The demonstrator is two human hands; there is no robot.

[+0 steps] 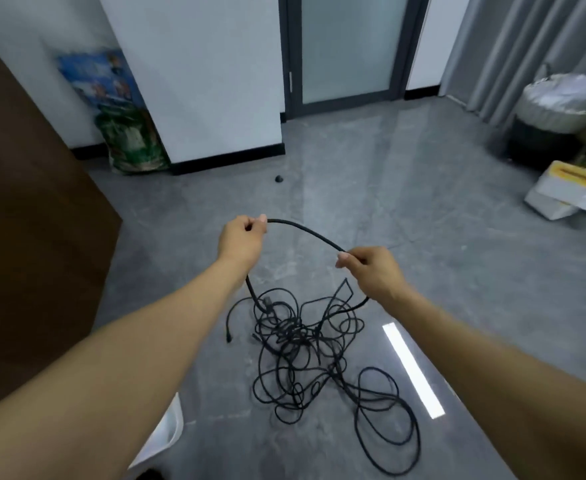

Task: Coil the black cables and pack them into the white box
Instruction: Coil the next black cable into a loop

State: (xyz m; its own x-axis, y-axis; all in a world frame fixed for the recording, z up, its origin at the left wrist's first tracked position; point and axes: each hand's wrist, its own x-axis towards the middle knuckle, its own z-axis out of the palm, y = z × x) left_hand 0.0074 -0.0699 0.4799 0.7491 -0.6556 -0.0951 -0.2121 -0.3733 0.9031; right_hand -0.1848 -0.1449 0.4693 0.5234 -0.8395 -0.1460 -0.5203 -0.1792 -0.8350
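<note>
Left hand raised over the floor, fingers curled together and clamped on a black cable at its upper left end. Right hand held lower and to the right, thumb and fingers pinched closed on the same cable. Between the 2 hands, cable arched upward in a smooth curve, clear of the floor. From the left hand, a run of cable dropping behind the wrist down into the heap; from the right hand, another run curving down and left into the same heap.

Tangled pile of black cables lying on the grey glossy floor directly below and between both forearms, loops overlapping, number of separate cables not determinable. 1 loose end with a plug lying at the left edge of the pile. Wide loops trailing from the pile toward the lower right.

White box partly visible at the lower left, mostly hidden by the left forearm, near the pile but not touching it.

Noted elsewhere: white and yellow carton on the floor at far right; lined bin behind it; brown panel at left; colourful bag leaning against the white wall; small dark object on the floor before the glass door; bright strip reflection right of the pile.
</note>
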